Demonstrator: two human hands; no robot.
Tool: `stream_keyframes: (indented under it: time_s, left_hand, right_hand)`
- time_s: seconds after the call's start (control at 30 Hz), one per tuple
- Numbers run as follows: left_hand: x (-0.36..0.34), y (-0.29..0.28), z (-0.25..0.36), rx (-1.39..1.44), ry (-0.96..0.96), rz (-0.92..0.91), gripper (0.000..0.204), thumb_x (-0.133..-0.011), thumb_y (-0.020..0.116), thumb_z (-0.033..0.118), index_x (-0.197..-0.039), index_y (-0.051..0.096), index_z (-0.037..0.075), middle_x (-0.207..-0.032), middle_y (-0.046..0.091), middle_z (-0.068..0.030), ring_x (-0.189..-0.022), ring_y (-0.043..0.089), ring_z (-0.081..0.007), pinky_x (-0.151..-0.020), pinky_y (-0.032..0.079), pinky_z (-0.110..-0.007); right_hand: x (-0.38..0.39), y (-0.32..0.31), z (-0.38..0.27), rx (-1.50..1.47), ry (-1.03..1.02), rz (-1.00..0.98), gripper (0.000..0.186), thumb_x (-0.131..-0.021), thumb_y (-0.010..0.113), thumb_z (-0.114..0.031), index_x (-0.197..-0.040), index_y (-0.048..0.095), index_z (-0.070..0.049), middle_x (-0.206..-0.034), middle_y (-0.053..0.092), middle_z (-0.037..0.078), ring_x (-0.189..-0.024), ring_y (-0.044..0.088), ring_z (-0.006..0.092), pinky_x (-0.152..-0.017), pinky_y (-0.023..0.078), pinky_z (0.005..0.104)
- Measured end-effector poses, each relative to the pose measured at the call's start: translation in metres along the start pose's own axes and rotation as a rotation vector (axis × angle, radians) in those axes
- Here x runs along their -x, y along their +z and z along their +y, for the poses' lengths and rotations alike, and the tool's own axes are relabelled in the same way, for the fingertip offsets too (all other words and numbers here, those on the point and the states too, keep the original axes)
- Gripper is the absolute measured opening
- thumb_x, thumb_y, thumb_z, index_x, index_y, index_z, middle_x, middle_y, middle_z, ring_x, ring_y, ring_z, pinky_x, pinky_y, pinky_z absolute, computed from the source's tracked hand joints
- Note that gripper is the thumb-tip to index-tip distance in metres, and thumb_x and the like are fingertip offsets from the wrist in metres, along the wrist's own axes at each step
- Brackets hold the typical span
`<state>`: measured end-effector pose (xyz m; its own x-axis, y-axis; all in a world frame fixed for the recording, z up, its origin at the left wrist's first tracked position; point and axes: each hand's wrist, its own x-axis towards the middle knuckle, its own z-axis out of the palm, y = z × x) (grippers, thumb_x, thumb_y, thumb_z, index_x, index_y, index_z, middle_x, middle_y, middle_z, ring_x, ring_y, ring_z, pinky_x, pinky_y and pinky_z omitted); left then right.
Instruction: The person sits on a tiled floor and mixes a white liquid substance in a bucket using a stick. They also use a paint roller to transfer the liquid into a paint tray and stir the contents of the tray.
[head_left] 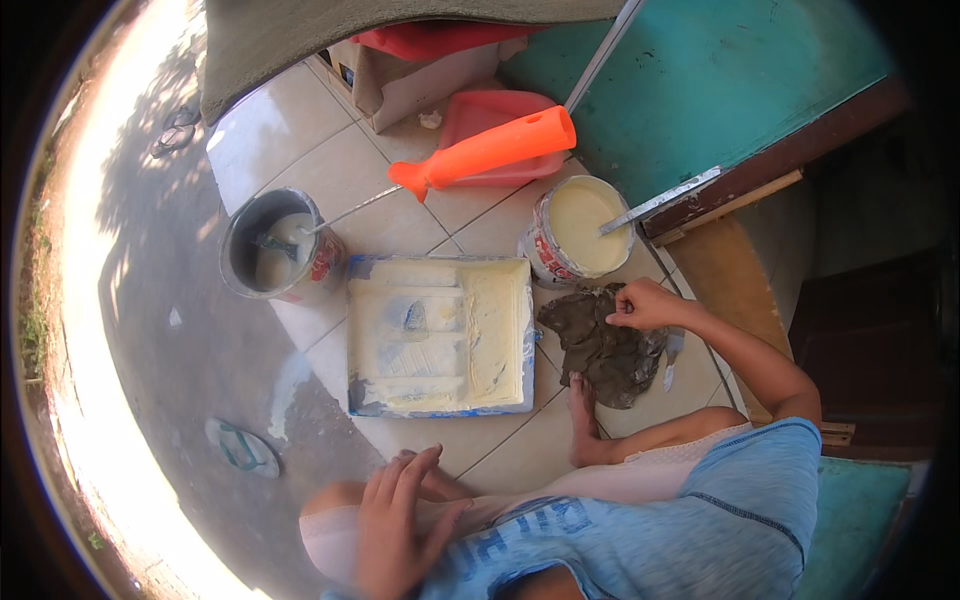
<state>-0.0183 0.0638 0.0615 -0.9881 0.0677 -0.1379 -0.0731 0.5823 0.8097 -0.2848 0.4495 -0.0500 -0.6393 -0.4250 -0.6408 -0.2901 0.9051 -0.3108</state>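
My right hand (pixel 643 303) pinches the upper edge of a dark, crumpled wet-looking rag (pixel 605 352) spread on the tiles by my right foot. My left hand (pixel 400 530) is raised over my left knee, fingers stretched and holding nothing. Ahead of me lies a paint tray (pixel 408 385) smeared with cream paint. Behind it to the left, a bucket (pixel 335 262) holds some pale liquid and a paint roller with an orange handle (pixel 495 150) leaning out. A second bucket (pixel 545 255) of cream paint stands beyond the rag, with a paint-stained flat stick (pixel 660 200) in it.
A pink basin (pixel 470 125) sits on the tiles at the back, beside a box-like thing under a grey cover (pixel 300 50). A teal door panel (pixel 720 80) with a brown edge rises at the right. A flip-flop (pixel 242 447) lies on the concrete at left.
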Motion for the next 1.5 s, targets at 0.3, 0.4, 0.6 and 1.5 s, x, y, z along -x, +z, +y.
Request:
stream_keyframes:
  time_s: [0.3, 0.4, 0.6, 1.5]
  left_hand:
    - [-0.007, 0.018, 0.038, -0.138, -0.251, 0.071, 0.055, -0.083, 0.071, 0.018, -0.134, 0.053, 0.006, -0.113, 0.064, -0.0165, -0.105, 0.061, -0.0317, -0.09, 0.046, -0.04]
    - [-0.012, 0.023, 0.051, -0.194, -0.319, 0.06, 0.055, -0.083, 0.071, 0.018, -0.134, 0.053, 0.007, -0.114, 0.064, -0.0166, -0.106, 0.061, -0.0316, -0.09, 0.046, -0.04]
    - [-0.026, 0.034, 0.057, -0.183, -0.292, 0.03, 0.056, -0.083, 0.071, 0.018, -0.134, 0.053, 0.007, -0.115, 0.064, -0.0166, -0.106, 0.061, -0.0324, -0.091, 0.046, -0.04]
    - [-0.041, 0.037, 0.046, -0.177, -0.211, -0.023, 0.055, -0.083, 0.072, 0.021, -0.132, 0.053, 0.005, -0.112, 0.063, -0.0168, -0.106, 0.059, -0.0349, -0.09, 0.047, -0.043]
  right_hand:
    - [-0.051, -0.069, 0.09, -1.197, -0.006, 0.576, 0.062, -0.085, 0.074, -0.047, -0.128, 0.052, -0.007, -0.091, 0.06, 0.001, -0.075, 0.06, 0.0094, -0.066, 0.05, 0.0233]
    - [-0.061, -0.087, 0.084, -1.062, -0.084, 0.413, 0.037, -0.091, 0.07, -0.041, -0.106, 0.062, -0.008, -0.085, 0.064, 0.002, -0.073, 0.063, 0.0082, -0.066, 0.052, 0.0224]
    - [-0.025, -0.079, 0.019, -0.492, -0.27, 0.252, 0.023, -0.089, 0.071, -0.021, -0.099, 0.068, 0.0, -0.078, 0.067, 0.004, -0.07, 0.066, 0.0093, -0.065, 0.054, 0.0242]
    - [-0.033, -0.073, 0.043, -0.197, -0.266, 0.627, 0.026, -0.093, 0.066, -0.026, -0.097, 0.071, 0.0, -0.077, 0.07, 0.007, -0.066, 0.063, 0.0083, -0.062, 0.052, 0.0248]
